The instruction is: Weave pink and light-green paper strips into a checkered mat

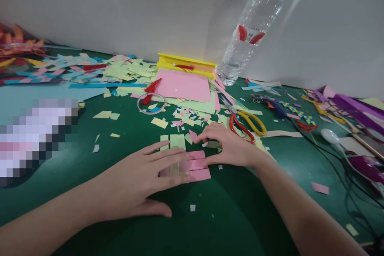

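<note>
Pale green paper strips (pixel 177 142) and pink paper strips (pixel 200 175) cross each other in a small woven patch on the table. My left hand (pixel 144 176) lies flat over the patch, fingers spread and pressing on it, so part of the weave is hidden. At the right ends of the pink strips is my right hand (pixel 234 146). Its thumb touches a strip, while its curved fingers stand apart from the thumb, the fingertips by a pink scrap (pixel 192 136). Just behind that hand lie scissors (pixel 240 118) with red and yellow handles, their blades pointing away.
A clear water bottle (pixel 250 34) stands by the wall. Beside it are pink paper sheets (pixel 183 86), a yellow folder (pixel 187 63) and a tape ring (pixel 151 104). Scraps (pixel 129 68) litter the back. A blurred-out flat object (pixel 33 140) lies left; a glue gun (pixel 364 166) lies right.
</note>
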A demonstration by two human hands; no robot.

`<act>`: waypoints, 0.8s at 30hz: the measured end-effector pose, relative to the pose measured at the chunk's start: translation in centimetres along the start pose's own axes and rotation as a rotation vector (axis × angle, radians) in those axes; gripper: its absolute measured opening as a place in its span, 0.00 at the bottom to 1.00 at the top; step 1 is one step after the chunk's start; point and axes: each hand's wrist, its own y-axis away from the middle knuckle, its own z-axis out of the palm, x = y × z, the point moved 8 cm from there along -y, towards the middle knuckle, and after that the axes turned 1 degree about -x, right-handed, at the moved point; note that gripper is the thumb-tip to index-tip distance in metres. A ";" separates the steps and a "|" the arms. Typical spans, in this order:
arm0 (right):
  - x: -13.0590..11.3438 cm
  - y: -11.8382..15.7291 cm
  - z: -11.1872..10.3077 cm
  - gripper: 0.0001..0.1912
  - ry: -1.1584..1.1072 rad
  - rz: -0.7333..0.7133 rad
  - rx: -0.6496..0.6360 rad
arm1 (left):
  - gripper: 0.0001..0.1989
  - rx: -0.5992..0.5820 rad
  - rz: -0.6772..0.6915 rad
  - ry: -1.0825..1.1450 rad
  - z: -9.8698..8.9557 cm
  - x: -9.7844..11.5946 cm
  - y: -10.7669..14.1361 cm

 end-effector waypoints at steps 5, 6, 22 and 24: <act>0.0 -0.1 0.2 0.25 0.011 -0.004 -0.015 | 0.33 0.002 0.000 0.015 -0.1 -0.3 0.1; 0.0 -0.1 0.3 0.25 0.014 -0.002 -0.019 | 0.32 0.002 -0.003 0.020 0.0 -0.4 0.1; -0.4 -0.3 0.6 0.29 0.017 0.033 -0.005 | 0.30 0.017 -0.040 0.069 0.0 -0.6 0.1; -0.6 -0.3 0.6 0.29 0.034 0.050 -0.001 | 0.29 0.029 -0.042 0.070 0.0 -0.6 0.1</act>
